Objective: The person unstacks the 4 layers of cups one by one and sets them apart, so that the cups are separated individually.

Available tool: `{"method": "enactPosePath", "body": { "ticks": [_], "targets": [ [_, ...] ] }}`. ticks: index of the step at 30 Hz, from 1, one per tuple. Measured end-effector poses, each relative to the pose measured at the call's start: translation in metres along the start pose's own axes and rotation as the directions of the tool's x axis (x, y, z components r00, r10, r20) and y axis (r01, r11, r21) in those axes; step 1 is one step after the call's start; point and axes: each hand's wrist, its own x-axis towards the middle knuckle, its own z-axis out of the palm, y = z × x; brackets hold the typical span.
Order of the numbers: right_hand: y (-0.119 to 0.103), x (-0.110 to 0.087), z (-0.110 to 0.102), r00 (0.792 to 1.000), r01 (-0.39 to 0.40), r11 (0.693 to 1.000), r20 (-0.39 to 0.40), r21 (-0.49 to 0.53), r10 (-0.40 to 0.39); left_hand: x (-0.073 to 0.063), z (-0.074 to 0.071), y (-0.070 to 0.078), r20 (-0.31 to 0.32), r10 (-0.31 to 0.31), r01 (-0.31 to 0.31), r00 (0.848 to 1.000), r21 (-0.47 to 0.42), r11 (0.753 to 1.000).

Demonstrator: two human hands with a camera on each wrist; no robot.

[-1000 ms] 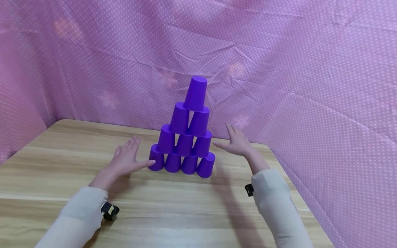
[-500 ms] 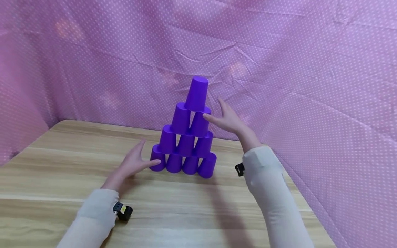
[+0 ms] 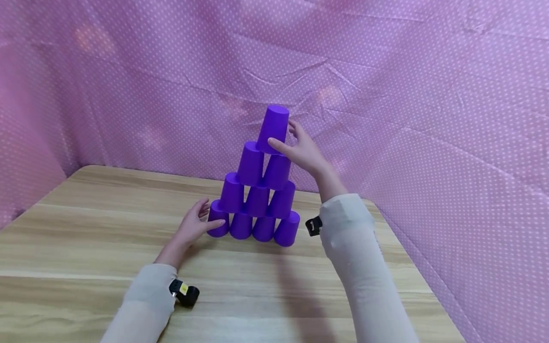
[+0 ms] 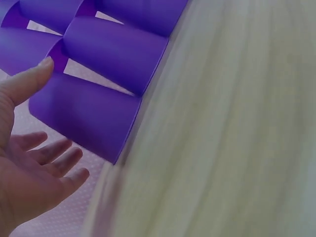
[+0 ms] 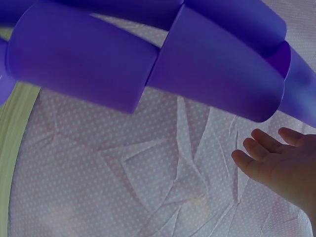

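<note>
Purple cups, all upside down, stand in a pyramid that narrows to a single top cup (image 3: 274, 124). My right hand (image 3: 303, 152) is at that cup's right side, thumb in front of its lower edge and fingers behind. In the right wrist view the fingers (image 5: 269, 148) are spread, with a gap to the second-row cup (image 5: 217, 69). My left hand (image 3: 191, 228) reaches around the bottom row's leftmost cup (image 3: 219, 213). Its thumb overlaps the cup's front; in the left wrist view the other fingers (image 4: 61, 160) lie loosely bent beside the cup (image 4: 86, 113).
The pyramid stands on a wood-grain table (image 3: 240, 295) with rounded back corners. Pink dotted cloth (image 3: 163, 85) hangs behind the table and along its sides. A small black camera (image 3: 184, 293) sits on the left wrist and another black camera (image 3: 314, 226) on the right.
My right hand has risen and moved left, from beside the pyramid's lower rows up to the top cup. My left hand has shifted slightly right towards the bottom-left cup, its fingers bending more.
</note>
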Motion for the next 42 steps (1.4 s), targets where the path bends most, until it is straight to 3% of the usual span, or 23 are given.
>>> {"method": "enactPosePath", "body": {
  "ticks": [8, 16, 31, 35, 42],
  "targets": [
    [-0.007, 0.001, 0.001, 0.997, 0.067, 0.963, -0.046, 0.262, -0.057, -0.003, 0.014, -0.005, -0.073, -0.034, 0.027, 0.997, -0.091, 0.995],
    [-0.012, 0.002, 0.003, 0.994, 0.084, 0.904, -0.097, 0.419, -0.047, -0.007, 0.021, -0.005, -0.099, -0.065, 0.054, 0.993, -0.112, 0.992],
    [-0.019, 0.003, 0.008, 0.99, 0.041, 0.866, -0.135, 0.498, 0.031, -0.01, 0.023, -0.006, -0.091, -0.084, 0.077, 0.992, -0.084, 0.994],
    [-0.02, 0.003, 0.007, 0.988, 0.051, 0.857, -0.153, 0.512, 0.033, -0.007, 0.022, -0.007, -0.089, -0.083, 0.075, 0.993, -0.087, 0.993],
    [-0.021, 0.0, -0.003, 0.976, 0.104, 0.867, -0.216, 0.488, 0.004, -0.005, 0.019, -0.008, -0.089, -0.066, 0.057, 0.994, -0.095, 0.994]
  ]
}}
